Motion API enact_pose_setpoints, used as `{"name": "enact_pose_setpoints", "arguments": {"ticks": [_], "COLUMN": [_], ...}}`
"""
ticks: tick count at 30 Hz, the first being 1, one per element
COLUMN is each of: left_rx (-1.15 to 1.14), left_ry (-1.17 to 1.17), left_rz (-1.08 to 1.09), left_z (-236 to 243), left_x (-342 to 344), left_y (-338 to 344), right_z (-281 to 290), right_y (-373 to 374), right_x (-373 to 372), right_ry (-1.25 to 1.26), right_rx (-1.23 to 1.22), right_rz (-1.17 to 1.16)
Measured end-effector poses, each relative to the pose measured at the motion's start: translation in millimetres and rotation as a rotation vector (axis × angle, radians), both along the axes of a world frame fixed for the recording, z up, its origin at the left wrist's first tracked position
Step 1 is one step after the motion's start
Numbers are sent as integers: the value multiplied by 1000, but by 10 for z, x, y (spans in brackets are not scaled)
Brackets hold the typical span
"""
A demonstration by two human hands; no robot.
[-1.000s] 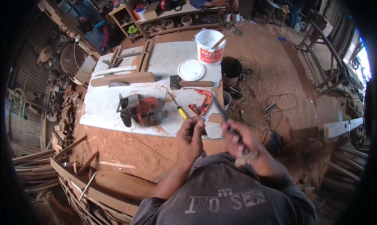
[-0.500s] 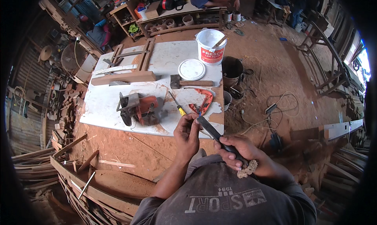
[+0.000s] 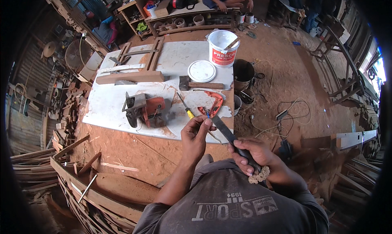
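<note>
Person's right hand (image 3: 255, 152) wrapped round dark grip end of flat-bladed tool (image 3: 224, 129), tool slanting over near edge of desk (image 3: 104, 111). Left hand (image 3: 197, 129) pinching small blue piece (image 3: 208, 116) by tool's tip; whether touching tool, cannot tell. White bucket (image 3: 222, 56) at desk's far right corner: stick (image 3: 232, 44) inside, leaning on rim. Round white lid (image 3: 201, 71) beside it. Dark bucket (image 3: 243, 72) beside desk; contents too dark to tell.

Two rows of pale capital lettering stand on the red printed label (image 3: 223, 58) of the round white plastic bucket (image 3: 212, 44). Worn pale block lettering (image 3: 234, 210), upside down in view with small digits (image 3: 234, 194) above, crosses the person's dark grey cloth shirt (image 3: 228, 226).
</note>
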State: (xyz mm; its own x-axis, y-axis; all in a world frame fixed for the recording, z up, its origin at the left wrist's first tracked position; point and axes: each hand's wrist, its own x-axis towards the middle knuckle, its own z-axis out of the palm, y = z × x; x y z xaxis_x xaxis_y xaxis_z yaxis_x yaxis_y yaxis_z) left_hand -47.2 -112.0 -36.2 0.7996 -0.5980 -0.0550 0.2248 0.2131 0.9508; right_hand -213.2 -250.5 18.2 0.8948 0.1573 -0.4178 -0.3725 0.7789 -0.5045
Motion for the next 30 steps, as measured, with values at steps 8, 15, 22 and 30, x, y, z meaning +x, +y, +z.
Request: {"name": "enact_pose_setpoints", "arguments": {"ticks": [8,15,22,30], "left_rx": [155,148,80,238], "left_ry": [-346,-473,-307,-575], "left_rz": [82,71,64,160], "left_z": [-16,0,159,138], "left_x": [6,32,65,77], "left_y": [50,52,-20,-13], "right_z": [-31,-24,-41,2], "right_y": [94,36,50,37], "right_x": [37,54,104,91], "right_ry": [34,26,-15,-23], "right_rx": [86,202,133,141], "right_rz": [30,-12,-57,18]}}
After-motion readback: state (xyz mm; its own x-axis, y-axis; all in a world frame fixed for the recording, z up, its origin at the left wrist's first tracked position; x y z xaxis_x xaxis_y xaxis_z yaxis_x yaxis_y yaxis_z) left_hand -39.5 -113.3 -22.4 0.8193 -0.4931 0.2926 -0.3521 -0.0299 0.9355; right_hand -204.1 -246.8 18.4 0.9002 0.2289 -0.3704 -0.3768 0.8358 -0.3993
